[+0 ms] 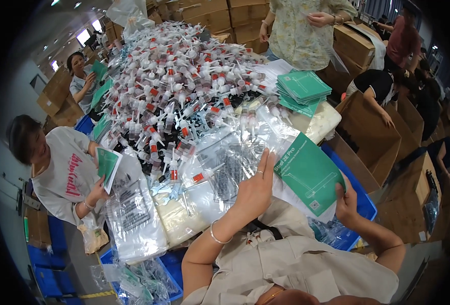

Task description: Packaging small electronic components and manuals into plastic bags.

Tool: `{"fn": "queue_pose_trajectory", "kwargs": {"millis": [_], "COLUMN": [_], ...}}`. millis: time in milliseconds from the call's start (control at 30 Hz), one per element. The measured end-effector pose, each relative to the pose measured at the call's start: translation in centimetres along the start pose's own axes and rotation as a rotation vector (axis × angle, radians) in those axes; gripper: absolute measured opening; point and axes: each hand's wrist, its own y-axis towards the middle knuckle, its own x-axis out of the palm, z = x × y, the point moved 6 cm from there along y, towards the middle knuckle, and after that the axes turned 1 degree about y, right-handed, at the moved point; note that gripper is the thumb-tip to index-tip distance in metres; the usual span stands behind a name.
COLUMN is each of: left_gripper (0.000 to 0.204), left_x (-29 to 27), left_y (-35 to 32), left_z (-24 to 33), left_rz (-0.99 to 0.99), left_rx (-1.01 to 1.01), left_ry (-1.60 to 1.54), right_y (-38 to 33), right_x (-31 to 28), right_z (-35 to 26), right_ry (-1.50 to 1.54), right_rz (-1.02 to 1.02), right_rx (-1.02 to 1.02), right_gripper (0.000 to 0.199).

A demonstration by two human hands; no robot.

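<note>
My right hand (346,203) grips the lower right edge of a green booklet (306,175), thumb on its cover. White pages show under the booklet's left and lower edges. Beside its left edge is my left hand (256,192), with two fingers stretched out and nothing visible in it; I cannot tell whether the fingertips touch the pages. Clear plastic bags (202,185) with dark print lie under and left of that hand. Beyond them rises a big heap of small clear bottles (184,86) with white nozzle tips and red labels.
A stack of green booklets (304,86) stands at the far right of the table. Blue bins (360,213) flank me, one holding filled bags (141,282). Co-workers stand left and across; one at left holds a booklet (108,165). Open cardboard boxes (372,137) are at right.
</note>
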Motion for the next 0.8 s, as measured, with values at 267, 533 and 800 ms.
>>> {"fn": "queue_pose_trajectory", "kwargs": {"millis": [267,533,800], "left_gripper": [0.071,0.067,0.062], "left_x": [1.1,0.8,2.2], "left_y": [0.4,0.5,-0.8], "left_z": [1.0,1.8,1.5], "left_rz": [0.003,0.09,0.022], "left_rx": [0.087,0.055,0.137], "left_ry": [0.106,0.195,0.226], "right_y": [-0.3,2.4,3.2], "right_x": [4.4,4.1,3.0], "right_z": [-0.1,-1.9,3.9], "right_ry": [0.193,-0.012,0.502], "right_rz": [-0.657,-0.928,-0.482], "right_rx": [0.516,0.522,0.668], "right_gripper": [0.025,0.026,0.025]}}
